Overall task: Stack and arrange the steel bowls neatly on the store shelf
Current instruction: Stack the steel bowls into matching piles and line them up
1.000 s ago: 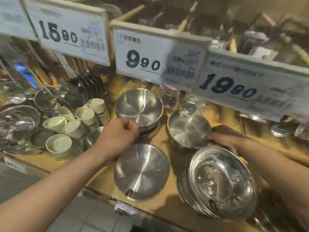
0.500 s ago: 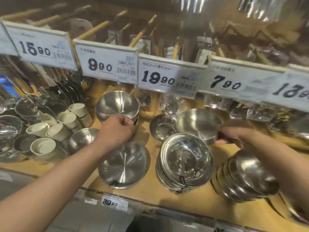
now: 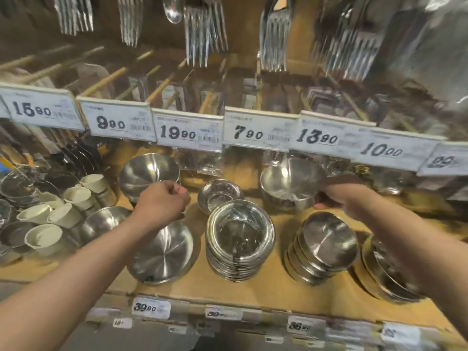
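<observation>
near the shelf (image 3: 253,287) front edge lie a flat steel plate (image 3: 162,252), a stack of steel bowls (image 3: 240,239) and a smaller stack (image 3: 326,241) to the right. farther in, the left hand (image 3: 162,201) is curled on the rim of the far-left bowl (image 3: 147,171), and the right hand (image 3: 339,193) grips the rim of the far-right bowl (image 3: 288,183), a small bowl (image 3: 217,196) between them. price tags (image 3: 190,133) hang above

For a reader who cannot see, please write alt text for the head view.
A person's left hand grips a steel bowl on a wooden store shelf, while the right hand holds another bowl. Stacked bowls sit in front, under price tags.
</observation>
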Demonstrator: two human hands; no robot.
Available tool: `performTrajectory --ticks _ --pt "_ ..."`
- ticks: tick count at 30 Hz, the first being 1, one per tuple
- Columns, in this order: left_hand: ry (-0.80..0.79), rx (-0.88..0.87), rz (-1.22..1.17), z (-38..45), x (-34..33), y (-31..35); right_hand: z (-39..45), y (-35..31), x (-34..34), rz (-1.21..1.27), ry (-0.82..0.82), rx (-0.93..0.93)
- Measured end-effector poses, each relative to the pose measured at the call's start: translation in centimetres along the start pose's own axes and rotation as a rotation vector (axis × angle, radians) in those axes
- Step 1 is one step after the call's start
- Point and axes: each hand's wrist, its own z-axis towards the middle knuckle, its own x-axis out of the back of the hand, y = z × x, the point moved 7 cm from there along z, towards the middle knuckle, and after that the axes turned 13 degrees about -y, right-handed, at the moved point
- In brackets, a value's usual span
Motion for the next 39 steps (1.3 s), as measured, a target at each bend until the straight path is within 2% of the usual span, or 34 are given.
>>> performTrajectory --ticks 7,15,23,39 --pt "0.060 -0.027 0.050 -3.3 2.9 0.2 -3.2 0.2 -0.1 0.043 -0.113 -0.053" --pt "0.121 -0.059 0.033 -7.5 4.2 -0.9 -5.6 -0.2 0.5 0.066 -0.026 0.005" --pt "0.046 -0.029 -0.066 -8.4 2.3 -2.3 -5.5 -0.4 0.4 0.054 -0.022 -0.019" --pt "-0.049 -0.110 -0.061 -9.7 -0.5 1.7 -10.0 -1.6 -0.4 0.041 -0.067 -0.015"
